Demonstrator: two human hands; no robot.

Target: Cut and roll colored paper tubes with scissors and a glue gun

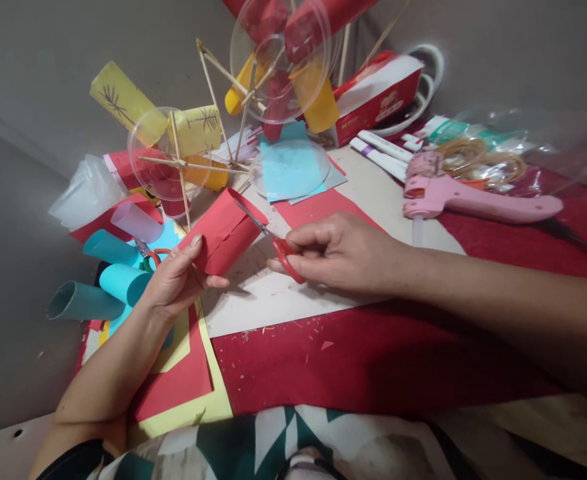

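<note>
A red paper tube (228, 233) is tilted over the white board, its upper end toward the back. My left hand (181, 270) grips its lower end, thumb on top and fingers beneath. In my right hand (331, 253) are scissors with red handles (287, 259), fingers through the loops. Their blades reach the tube's upper right rim; whether they are fully closed is hard to make out. A seam or slit runs along the tube's side.
Behind stand stick frames with plastic discs (153, 153) and coloured tubes. At left lie blue paper tubes (123, 283), another pair of scissors and coloured sheets. A pink glue gun (493, 200), markers (381, 155) and a red box (381, 97) are at right.
</note>
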